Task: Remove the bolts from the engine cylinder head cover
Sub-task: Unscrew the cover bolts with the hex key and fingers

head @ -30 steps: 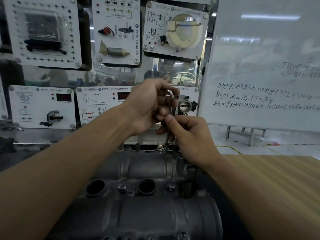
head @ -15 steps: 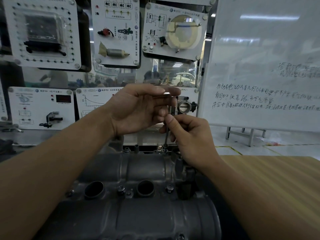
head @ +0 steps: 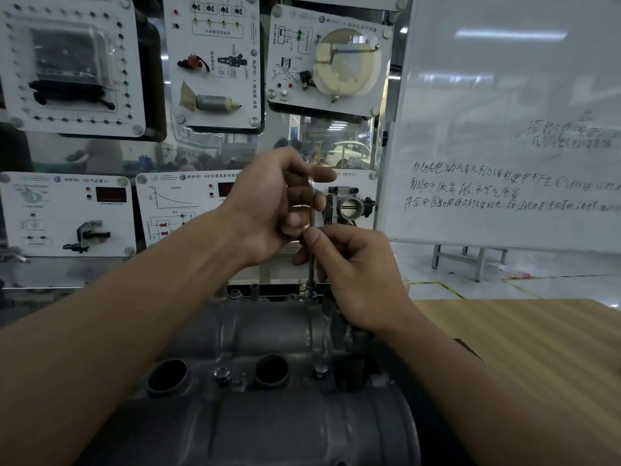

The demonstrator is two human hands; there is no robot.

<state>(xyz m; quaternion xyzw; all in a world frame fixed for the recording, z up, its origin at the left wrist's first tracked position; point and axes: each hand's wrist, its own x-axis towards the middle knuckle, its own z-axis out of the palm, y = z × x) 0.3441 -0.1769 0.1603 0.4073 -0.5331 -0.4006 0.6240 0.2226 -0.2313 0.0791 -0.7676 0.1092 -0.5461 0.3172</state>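
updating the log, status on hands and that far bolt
Left hand holds hex key at its top bend, right hand pinches the shaft. Tip on far-edge bolt of cylinder head cover, bolt not out. Nothing in the way.

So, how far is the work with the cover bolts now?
Done: no removed bolt is visible. In hand: the left hand and right hand hold the hex key upright, its tip on the far bolt at the cover's edge. Left: that bolt, plus the middle bolt and the right bolt, both seated; others may be hidden.
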